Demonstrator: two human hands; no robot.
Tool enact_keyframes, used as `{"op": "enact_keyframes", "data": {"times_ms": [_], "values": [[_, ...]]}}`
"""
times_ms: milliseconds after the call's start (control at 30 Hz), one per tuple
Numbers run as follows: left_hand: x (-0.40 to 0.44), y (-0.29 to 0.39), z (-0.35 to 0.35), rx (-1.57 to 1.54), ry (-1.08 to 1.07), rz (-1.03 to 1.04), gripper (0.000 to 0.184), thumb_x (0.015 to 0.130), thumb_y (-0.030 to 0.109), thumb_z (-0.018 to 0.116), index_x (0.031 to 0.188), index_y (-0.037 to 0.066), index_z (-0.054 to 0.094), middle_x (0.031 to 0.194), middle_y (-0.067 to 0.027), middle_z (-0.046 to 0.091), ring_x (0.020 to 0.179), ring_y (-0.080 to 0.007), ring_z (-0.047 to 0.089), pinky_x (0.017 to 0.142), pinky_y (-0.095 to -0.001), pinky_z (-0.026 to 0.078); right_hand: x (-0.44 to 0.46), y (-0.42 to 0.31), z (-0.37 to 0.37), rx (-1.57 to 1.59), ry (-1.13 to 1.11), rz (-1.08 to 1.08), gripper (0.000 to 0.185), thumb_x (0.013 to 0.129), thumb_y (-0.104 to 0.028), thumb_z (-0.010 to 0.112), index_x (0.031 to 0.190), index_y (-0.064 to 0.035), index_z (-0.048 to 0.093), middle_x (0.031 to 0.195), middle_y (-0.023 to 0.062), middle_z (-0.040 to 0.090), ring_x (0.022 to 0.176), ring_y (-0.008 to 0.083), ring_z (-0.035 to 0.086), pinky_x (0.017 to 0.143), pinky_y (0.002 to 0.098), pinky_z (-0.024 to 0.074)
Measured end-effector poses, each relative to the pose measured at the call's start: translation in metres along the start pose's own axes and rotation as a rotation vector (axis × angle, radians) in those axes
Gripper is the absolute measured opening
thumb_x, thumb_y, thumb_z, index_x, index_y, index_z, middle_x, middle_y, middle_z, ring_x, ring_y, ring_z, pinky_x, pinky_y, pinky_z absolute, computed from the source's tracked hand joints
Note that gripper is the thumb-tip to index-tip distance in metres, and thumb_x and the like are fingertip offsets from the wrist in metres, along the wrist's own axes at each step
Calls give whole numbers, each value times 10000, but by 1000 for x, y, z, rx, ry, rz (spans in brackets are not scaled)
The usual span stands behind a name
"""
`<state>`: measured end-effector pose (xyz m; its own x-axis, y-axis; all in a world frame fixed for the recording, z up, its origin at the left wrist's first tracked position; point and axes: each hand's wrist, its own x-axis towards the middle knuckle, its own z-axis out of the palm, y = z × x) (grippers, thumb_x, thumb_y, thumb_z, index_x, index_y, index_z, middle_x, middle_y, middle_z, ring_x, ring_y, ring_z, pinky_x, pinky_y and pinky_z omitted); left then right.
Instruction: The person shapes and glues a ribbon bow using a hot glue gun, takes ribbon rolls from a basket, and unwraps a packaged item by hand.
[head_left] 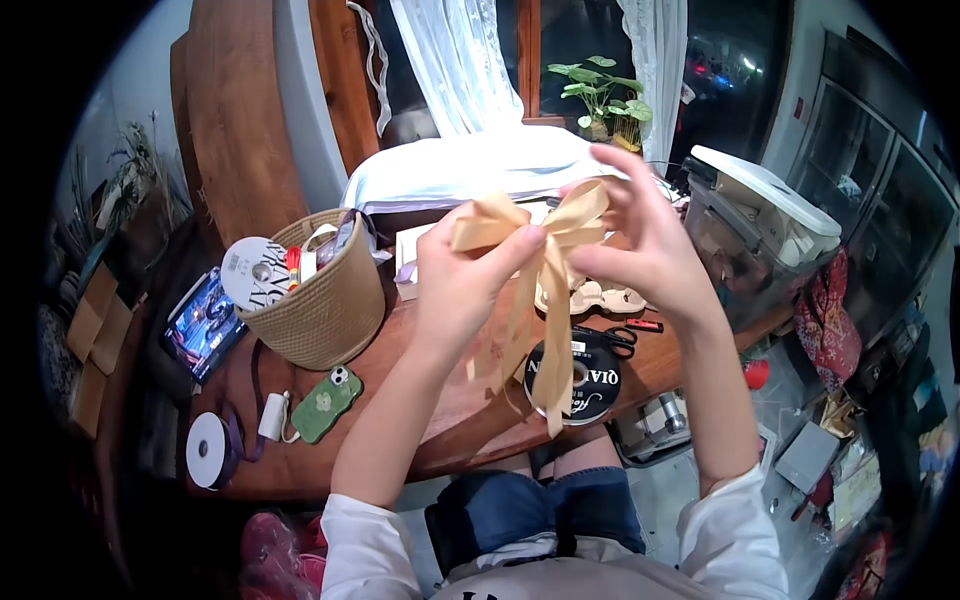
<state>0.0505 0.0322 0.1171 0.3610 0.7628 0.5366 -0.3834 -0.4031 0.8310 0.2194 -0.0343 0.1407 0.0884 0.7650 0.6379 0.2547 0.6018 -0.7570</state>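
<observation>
Wooden table (450, 440) carries the woven basket (325, 315), my reference. Gold ribbon bow (548, 240): held up right of basket, tails hanging. Left hand (465, 265) pinches its middle. Right hand (650, 245) curls around right-side loops; can't tell if gripping. Black spool (600, 385): right of basket. Green phone (325, 408): just on basket's near side.

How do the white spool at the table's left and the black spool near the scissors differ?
The white spool's face looks plain; the black spool's carries printed lettering. Purple ribbon trails from the white spool, while gold ribbon hangs in front of the black spool. Both are round, with a central hole.
</observation>
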Motion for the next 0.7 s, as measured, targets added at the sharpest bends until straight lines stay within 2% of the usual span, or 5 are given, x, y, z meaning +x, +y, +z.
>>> {"op": "enact_keyframes", "data": {"times_ms": [167,300,367,567,700], "values": [[12,-15,-13,-235,-130,30,461,912,347,612,1140,-49,552,1031,-85,646,868,-132,636,736,-248,515,29,-11,7,9,-157,310,229,721,-135,786,883,-44,654,861,33,637,816,111,593,741,242,468],[16,-50,-31,-306,-335,129,726,923,568,444,1347,-19,387,1290,-161,509,1173,-205,518,1001,-361,404,42,-2,1,146,-123,205,273,708,-123,798,918,-45,642,882,31,654,837,114,608,776,248,467],[2,-57,-25,-259,-358,75,663,952,512,421,1374,4,354,1326,-166,479,1211,-213,488,1020,-374,388,44,5,4,187,-124,209,287,707,-114,796,937,-44,639,895,37,658,838,117,610,787,250,467],[-46,-89,-26,-178,-339,-321,299,998,217,448,1162,-12,547,662,-12,589,609,-85,559,591,-230,466,38,10,16,202,-33,191,276,723,-78,778,953,-23,635,895,50,656,827,106,610,764,242,483],[-58,-106,-63,401,-607,105,505,886,264,638,1293,6,485,1052,-129,605,983,-164,585,845,-299,472,27,-10,17,52,-49,183,252,735,-63,754,949,-31,623,888,35,644,823,98,608,750,226,482]]}}
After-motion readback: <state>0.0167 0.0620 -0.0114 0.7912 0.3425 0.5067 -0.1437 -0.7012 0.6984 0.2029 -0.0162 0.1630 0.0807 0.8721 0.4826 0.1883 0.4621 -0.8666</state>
